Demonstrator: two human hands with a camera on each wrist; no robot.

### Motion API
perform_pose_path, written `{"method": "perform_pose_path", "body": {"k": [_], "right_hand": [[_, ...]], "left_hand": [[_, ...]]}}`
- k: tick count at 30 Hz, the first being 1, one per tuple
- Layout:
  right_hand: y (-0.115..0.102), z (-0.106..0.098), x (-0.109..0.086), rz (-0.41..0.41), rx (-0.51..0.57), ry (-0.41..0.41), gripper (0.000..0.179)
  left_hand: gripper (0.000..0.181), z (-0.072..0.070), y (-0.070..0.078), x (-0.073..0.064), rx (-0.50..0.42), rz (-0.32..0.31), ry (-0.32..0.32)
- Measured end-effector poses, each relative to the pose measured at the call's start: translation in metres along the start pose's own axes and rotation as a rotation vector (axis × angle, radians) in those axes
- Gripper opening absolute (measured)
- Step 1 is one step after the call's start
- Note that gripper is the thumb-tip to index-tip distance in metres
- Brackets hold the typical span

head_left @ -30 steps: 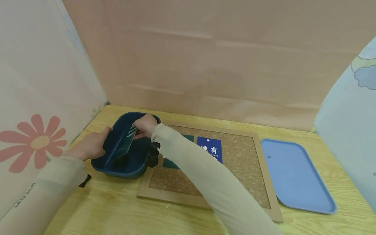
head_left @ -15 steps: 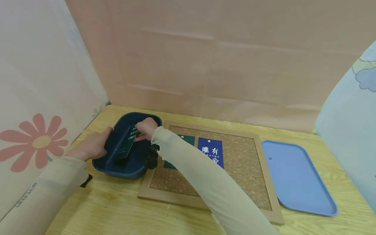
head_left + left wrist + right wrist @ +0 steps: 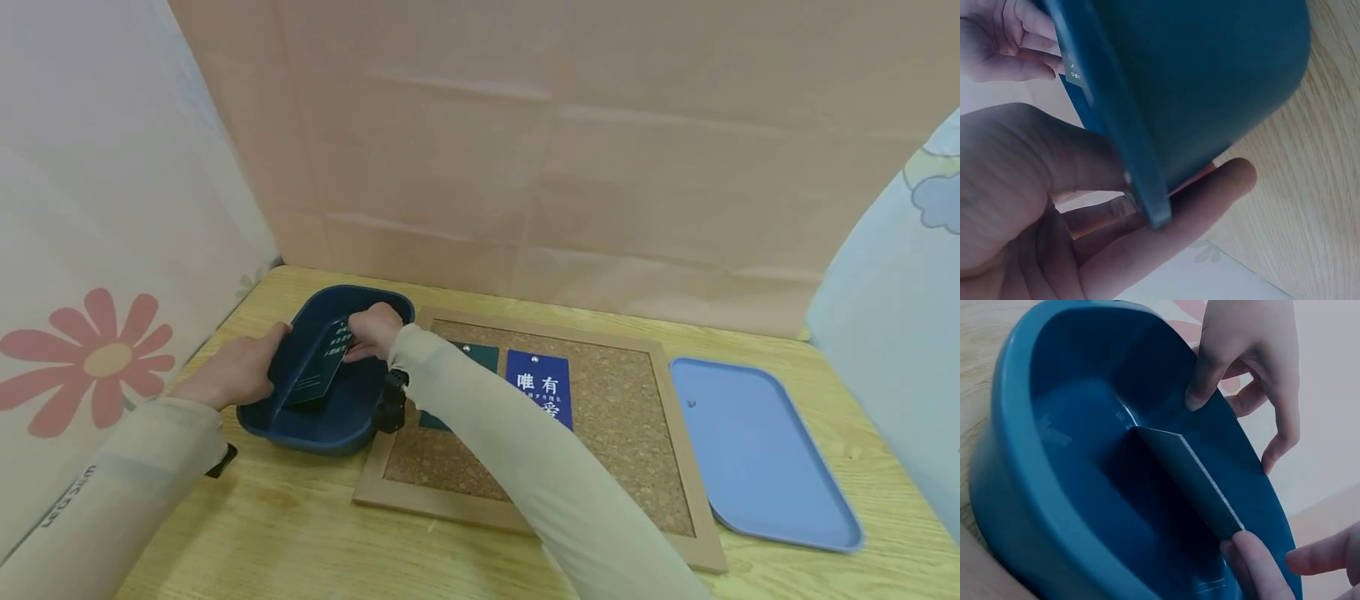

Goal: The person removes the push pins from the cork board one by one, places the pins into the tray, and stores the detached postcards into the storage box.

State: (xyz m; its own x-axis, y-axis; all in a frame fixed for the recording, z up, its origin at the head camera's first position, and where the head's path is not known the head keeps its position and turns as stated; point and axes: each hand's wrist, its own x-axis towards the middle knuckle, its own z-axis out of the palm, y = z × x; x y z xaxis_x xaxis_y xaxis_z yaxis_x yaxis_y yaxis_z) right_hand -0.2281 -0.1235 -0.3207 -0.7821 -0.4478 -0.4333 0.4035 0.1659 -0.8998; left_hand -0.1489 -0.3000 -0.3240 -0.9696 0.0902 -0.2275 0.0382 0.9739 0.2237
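The dark green card (image 3: pixel 322 367) is inside the dark blue basin (image 3: pixel 311 443), tilted, with its white-lettered face up towards the head camera. The left hand (image 3: pixel 236 368) grips the basin's left rim, thumb inside and fingers outside the wall. The right hand (image 3: pixel 377 327) reaches over the basin's right rim, fingertips against the card's end; one digit looks apart from it in the right wrist view, so whether that grip is pinching the card or only touching it I cannot tell. Just to the right of the basin, a wood-framed corkboard (image 3: pixel 615 433) lies flat on the pale wooden surface (image 3: pixel 277 517). On it, the nearer card to the basin is a green card (image 3: pixel 483 358), beyond which is a blue card (image 3: pixel 542 379) with white characters; each has a shiny round pin near its top, and the right sleeve (image 3: pixel 517 442) partly covers both. Well to the right of the basin, past the corkboard, is a light blue tray (image 3: pixel 757 450) holding a tiny metallic object (image 3: pixel 692 403). A panel printed with a red flower (image 3: pixel 105 360) stands to the basin's left.
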Motion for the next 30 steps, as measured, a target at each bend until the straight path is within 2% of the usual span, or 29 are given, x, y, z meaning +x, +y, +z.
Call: {"method": "perform_pose_path", "body": {"k": [2, 5, 8, 14, 19, 25, 30], "right_hand": [[-0.001, -0.001, -0.001, -0.007, -0.031, 0.005, 0.043], [-0.002, -0.002, -0.002, -0.001, -0.093, 0.001, 0.026], [-0.002, -0.002, -0.002, 0.018, -0.143, -0.013, 0.018], [0.001, 0.002, -0.002, 0.001, -0.236, -0.043, 0.038], [0.004, 0.008, 0.0, -0.011, -0.317, -0.078, 0.039], [0.002, 0.008, 0.003, 0.023, -0.488, -0.136, 0.041], [0.002, 0.003, 0.004, 0.053, -0.528, -0.154, 0.053]], "left_hand": [[0.071, 0.0, 0.0, 0.0, 0.003, -0.002, 0.0], [0.07, 0.0, -0.001, 0.0, 0.003, -0.006, 0.0], [0.07, 0.001, -0.002, 0.0, 0.004, -0.018, -0.003], [0.072, 0.001, -0.004, 0.001, 0.005, -0.019, 0.002], [0.073, 0.001, -0.008, -0.002, 0.022, -0.012, 0.009], [0.073, 0.001, -0.009, -0.002, 0.028, -0.007, 0.008], [0.072, 0.001, -0.009, 0.003, 0.038, 0.013, 0.019]]}}
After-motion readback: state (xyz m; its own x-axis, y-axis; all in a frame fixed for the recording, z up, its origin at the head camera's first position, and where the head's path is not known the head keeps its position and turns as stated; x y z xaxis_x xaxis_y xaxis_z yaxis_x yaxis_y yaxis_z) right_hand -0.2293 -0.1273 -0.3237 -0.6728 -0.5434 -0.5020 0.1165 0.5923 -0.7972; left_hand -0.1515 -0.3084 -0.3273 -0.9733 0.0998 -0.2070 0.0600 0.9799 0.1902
